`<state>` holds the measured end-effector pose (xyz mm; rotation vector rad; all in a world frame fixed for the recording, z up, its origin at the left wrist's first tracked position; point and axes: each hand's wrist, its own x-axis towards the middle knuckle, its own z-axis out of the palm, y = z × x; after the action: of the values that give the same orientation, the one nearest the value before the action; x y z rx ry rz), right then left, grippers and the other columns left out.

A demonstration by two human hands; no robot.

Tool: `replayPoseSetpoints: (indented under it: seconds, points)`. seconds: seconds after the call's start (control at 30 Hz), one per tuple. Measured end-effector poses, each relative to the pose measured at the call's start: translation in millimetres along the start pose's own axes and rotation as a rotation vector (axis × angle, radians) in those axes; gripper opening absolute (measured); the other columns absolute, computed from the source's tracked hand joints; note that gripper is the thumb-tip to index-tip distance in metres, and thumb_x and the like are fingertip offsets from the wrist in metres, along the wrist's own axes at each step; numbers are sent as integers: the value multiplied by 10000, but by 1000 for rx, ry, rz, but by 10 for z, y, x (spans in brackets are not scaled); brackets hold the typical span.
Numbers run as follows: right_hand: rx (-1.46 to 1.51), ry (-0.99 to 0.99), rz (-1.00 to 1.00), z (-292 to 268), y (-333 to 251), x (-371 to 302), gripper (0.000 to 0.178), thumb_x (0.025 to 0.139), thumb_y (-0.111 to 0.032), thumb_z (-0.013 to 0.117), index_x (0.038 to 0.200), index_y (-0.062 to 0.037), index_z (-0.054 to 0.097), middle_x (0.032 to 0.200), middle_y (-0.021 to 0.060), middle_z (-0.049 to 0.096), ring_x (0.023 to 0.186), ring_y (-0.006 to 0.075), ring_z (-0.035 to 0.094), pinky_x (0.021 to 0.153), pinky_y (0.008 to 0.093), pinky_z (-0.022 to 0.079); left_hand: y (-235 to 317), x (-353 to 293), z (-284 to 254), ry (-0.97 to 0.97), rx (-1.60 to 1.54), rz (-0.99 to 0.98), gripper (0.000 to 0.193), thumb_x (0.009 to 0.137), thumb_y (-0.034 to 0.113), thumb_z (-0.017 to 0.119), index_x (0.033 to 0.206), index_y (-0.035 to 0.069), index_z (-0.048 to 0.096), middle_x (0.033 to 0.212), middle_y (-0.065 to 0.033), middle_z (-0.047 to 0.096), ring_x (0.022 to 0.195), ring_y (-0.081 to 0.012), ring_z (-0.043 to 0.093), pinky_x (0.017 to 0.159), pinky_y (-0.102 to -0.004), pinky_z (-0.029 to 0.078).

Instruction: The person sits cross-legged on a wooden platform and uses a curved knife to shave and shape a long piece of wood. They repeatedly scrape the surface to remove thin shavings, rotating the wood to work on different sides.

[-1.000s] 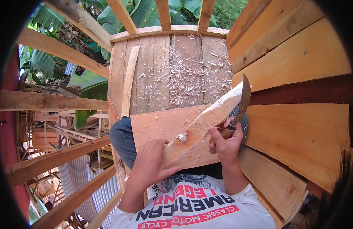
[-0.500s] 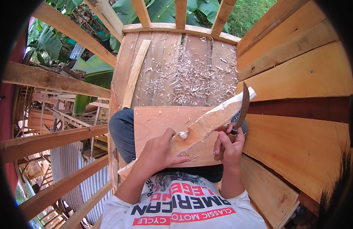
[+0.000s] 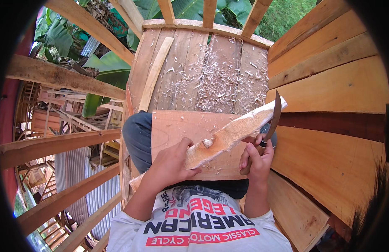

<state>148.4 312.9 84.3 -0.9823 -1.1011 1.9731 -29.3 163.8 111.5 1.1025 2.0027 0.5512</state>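
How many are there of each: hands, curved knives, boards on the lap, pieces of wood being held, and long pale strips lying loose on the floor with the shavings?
Hands: 2 (left hand, right hand)
Curved knife: 1
Lap board: 1
Held wood: 1
Loose pale strip: 1
Total: 6

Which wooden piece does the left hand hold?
The slanting stick, gripped by the left hand. The lap board lies beneath it, and the narrow strip lies on the floor.
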Motion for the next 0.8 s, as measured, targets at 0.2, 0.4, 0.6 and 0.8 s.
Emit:
replayPoseSetpoints:
  seconds: [0.2, 0.4, 0.6, 0.8]
  points:
    - [-17, -34, -13, -90, 31, 21, 228, 854, -26, 589, 927, -66, 377, 724, 109, 577, 374, 105, 476, 346, 223, 400, -81, -21, -30, -76, 62, -15, 543, 646, 259, 779, 1050, 17, 510, 855, -229, 618, 858, -399, 611, 725, -419, 477]
    - [19, -93, 2, -112, -15, -21, 157, 878, -82, 582, 874, -52, 428, 547, 56, 513, 371, 100, 469, 345, 216, 382, -132, 2, 16, -75, -160, -7, 532, 667, 240, 759, 1067, -14, 516, 844, -236, 620, 851, -383, 619, 739, -385, 474]
    - [-406, -562, 419, -243, -151, -174, 162, 874, -160, 639, 799, -34, 570, 552, -20, 533, 431, 41, 499, 381, 192, 365, -60, 66, 54, -7, -353, 44, 546, 699, 230, 761, 1088, -39, 490, 892, -257, 628, 881, -375, 632, 747, -386, 482]
    - [-362, -879, 537, -108, -46, -150, 143, 862, -123, 637, 792, -23, 563, 520, -20, 517, 426, 33, 486, 380, 185, 349, -3, 73, 106, -12, -724, 45, 548, 701, 124, 768, 1151, -35, 498, 956, -148, 643, 894, -166, 612, 783, -312, 476]
